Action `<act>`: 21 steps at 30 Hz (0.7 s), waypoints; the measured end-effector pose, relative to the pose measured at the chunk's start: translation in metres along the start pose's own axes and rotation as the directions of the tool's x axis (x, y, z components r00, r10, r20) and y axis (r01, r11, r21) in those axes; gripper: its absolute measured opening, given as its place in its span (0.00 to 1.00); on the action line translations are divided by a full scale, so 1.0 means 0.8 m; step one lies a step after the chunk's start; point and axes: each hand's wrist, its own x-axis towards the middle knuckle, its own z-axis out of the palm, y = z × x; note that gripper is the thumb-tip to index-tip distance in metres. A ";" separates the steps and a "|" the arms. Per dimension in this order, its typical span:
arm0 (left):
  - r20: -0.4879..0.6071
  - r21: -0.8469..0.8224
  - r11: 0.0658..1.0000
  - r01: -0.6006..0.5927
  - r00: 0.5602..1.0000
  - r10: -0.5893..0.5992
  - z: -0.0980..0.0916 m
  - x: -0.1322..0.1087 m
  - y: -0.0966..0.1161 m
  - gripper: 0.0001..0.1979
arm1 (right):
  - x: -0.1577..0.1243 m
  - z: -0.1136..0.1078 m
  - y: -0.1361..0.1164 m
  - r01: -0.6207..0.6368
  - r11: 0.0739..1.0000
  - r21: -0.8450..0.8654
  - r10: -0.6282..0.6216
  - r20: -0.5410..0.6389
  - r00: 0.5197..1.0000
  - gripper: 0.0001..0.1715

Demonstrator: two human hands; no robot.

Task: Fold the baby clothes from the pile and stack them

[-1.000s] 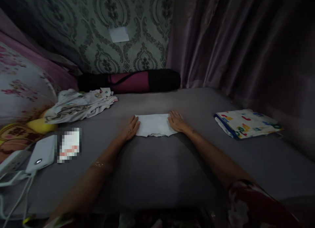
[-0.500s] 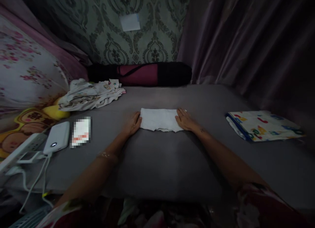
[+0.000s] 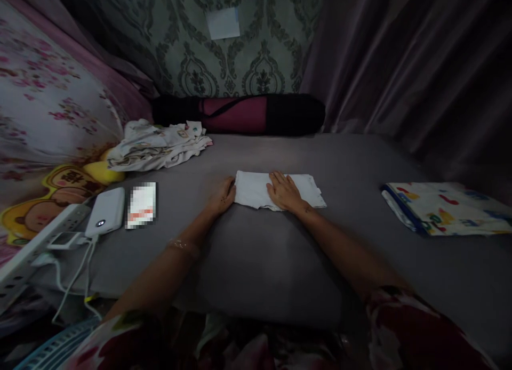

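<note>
The person's right hand (image 3: 284, 191) lies palm down over the middle of a folded white cloth (image 3: 252, 187), fingers stretched out and close together. The left hand (image 3: 224, 195) rests at the cloth's left end, fingers bent against that edge; whether they pinch it cannot be told. The cloth lies flat on a grey bedcover (image 3: 264, 263), its right end reaching past the right hand. Left of the left hand is a small white item (image 3: 142, 203), blurred out, then a power bank (image 3: 107, 210) with cables, then a power strip (image 3: 44, 236). Well to the right of the right hand lies a folded patterned cloth (image 3: 452, 207). Ahead and left of both hands sits a pile of clothes (image 3: 160, 146). Farther ahead, a long black and pink bag (image 3: 236, 114) lies along the wall (image 3: 276, 50), below a sheet of paper (image 3: 223, 24).
</note>
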 end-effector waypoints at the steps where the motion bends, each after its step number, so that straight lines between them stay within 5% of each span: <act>1: -0.002 -0.001 1.000 0.006 1.000 -0.006 0.000 0.000 0.000 0.20 | 0.000 0.002 0.001 0.002 1.000 0.000 -0.002 0.000 1.000 0.33; 10: 0.000 -0.033 0.997 0.069 0.998 -0.069 0.000 0.000 0.001 0.20 | 0.008 -0.011 -0.009 -0.005 0.999 -0.035 0.008 0.084 0.996 0.33; 21: -0.012 -0.047 0.996 0.070 0.997 -0.071 0.002 -0.001 -0.003 0.21 | 0.019 0.017 -0.061 0.014 0.999 -0.030 -0.015 -0.034 0.999 0.32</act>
